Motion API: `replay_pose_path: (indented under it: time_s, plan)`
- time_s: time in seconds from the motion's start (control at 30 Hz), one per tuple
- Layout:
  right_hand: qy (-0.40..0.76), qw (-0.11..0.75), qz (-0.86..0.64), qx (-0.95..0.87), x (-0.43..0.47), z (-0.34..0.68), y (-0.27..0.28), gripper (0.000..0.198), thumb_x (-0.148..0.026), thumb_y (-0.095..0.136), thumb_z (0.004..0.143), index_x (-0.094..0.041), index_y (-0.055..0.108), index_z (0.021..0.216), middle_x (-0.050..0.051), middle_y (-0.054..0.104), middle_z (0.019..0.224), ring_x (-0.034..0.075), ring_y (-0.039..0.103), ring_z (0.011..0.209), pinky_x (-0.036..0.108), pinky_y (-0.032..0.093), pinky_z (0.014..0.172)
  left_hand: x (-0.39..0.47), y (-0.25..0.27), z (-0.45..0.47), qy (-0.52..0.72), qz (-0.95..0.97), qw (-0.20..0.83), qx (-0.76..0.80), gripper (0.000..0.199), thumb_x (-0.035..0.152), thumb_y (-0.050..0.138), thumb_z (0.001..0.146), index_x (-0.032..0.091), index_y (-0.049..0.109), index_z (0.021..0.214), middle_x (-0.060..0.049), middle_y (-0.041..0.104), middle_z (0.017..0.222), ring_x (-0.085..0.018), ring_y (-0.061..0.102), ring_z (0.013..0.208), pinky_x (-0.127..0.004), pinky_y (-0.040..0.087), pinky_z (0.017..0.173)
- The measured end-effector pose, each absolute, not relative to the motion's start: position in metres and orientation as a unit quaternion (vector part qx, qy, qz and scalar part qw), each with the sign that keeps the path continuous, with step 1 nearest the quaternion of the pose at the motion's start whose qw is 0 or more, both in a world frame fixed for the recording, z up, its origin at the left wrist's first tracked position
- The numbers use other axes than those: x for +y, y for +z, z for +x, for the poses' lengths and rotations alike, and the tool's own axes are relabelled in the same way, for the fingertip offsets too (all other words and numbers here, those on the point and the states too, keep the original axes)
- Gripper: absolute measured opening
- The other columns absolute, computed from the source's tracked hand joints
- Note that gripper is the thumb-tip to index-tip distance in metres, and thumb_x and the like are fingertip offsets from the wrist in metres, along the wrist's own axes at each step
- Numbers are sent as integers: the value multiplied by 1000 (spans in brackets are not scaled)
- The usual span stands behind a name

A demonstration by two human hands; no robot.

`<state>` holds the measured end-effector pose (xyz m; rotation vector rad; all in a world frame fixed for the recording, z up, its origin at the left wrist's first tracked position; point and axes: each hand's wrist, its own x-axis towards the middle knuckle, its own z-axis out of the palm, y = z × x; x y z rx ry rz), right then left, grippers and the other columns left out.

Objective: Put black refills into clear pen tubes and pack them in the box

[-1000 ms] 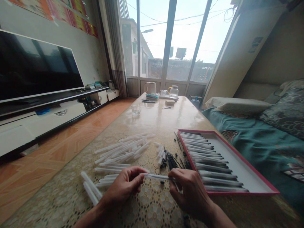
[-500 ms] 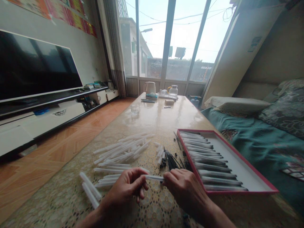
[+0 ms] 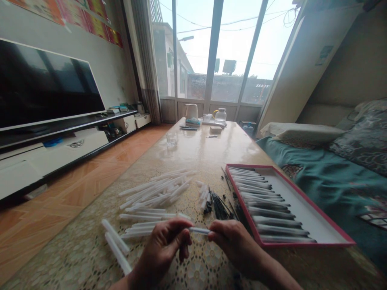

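Observation:
A white, semi-clear pen barrel [image 3: 199, 230] lies level between my two hands, low in the middle of the view. Its left end is pinched by the thumb and fingers of my left hand [image 3: 165, 245]. My right hand [image 3: 234, 243] is closed round its other end, which the fingers hide. Left of and beyond my left hand is a loose pile of similar white barrels [image 3: 160, 189]. Thin black refills [image 3: 220, 206] and small black caps [image 3: 208, 207] lie just past my right hand. Finished-looking pens [image 3: 269, 209] with dark ends lie in a row in a box.
The red-rimmed shallow box [image 3: 326, 213] sits at the table's right side. Farther along the patterned table [image 3: 193, 270] stand a glass [image 3: 172, 139], a pale jug [image 3: 191, 110] and a glass teapot [image 3: 221, 115]. A sofa [image 3: 320, 177] borders the right edge.
Both hands have shifted slightly to the right with the barrel between them. A dark bit that showed at my right fingertips is now out of sight. The pile and box look the same.

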<state>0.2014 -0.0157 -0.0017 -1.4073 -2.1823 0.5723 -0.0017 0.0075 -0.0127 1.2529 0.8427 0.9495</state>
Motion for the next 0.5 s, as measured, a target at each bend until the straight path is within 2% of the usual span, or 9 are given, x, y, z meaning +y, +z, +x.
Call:
replay_pose_path:
  time_s: [0.17,0.27,0.37,0.5]
  plan:
    - [306,252,-484,-780,-16,206,4,29,-31,43,90,-16,61,72,-6,44,56,7,40,51,19,29,51,1,-10,-2,411,567,611,369,18,33,62,76,18,65,85,2,57,59,-9,54,43,-23,44,42]
    - [318,244,-476,-783,-15,207,4,31,-32,43,90,-17,61,71,-7,40,53,7,36,50,19,27,48,1,-11,-1,408,571,610,368,16,31,61,77,18,65,85,2,58,60,-10,55,44,-23,44,44]
    - [250,227,-498,-799,-15,208,7,29,-31,43,90,-18,59,70,-6,45,55,8,40,52,19,29,50,7,-13,1,410,572,615,355,18,32,61,77,17,65,87,1,61,62,-11,58,45,-24,46,45]
    - [127,187,-538,-812,-12,221,18,20,-25,37,91,-21,56,87,-3,58,65,12,53,57,22,31,53,15,-17,2,434,555,611,361,39,33,61,77,20,55,114,-1,64,73,-12,60,48,-25,48,46]
